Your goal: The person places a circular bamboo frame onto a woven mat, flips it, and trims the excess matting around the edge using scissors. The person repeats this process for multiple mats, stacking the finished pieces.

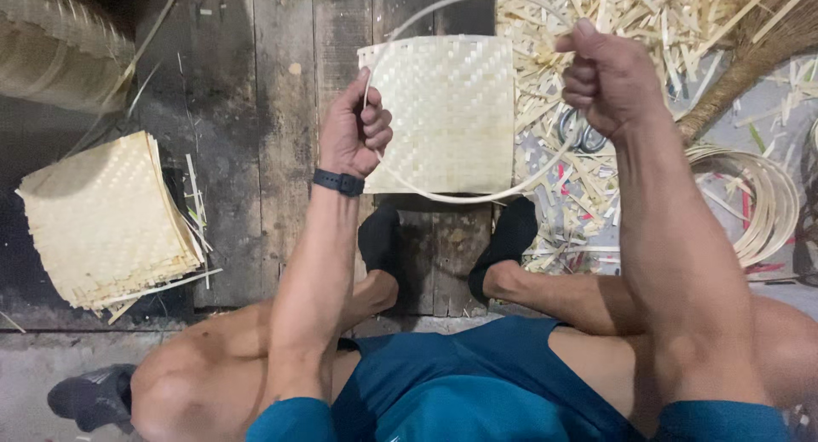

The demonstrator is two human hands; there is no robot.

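Above the dark plank floor [281, 109], the left hand [354, 131] and right hand [607, 77] were each clenched around a pale bamboo strip [477, 196], bent into a hoop between them over a woven mat [447, 109].

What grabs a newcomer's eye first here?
The pale bamboo strip bent into a hoop, gripped by the left hand and the right hand at centre. Behind it lies a square woven bamboo mat; a stack of similar woven mats sits left.
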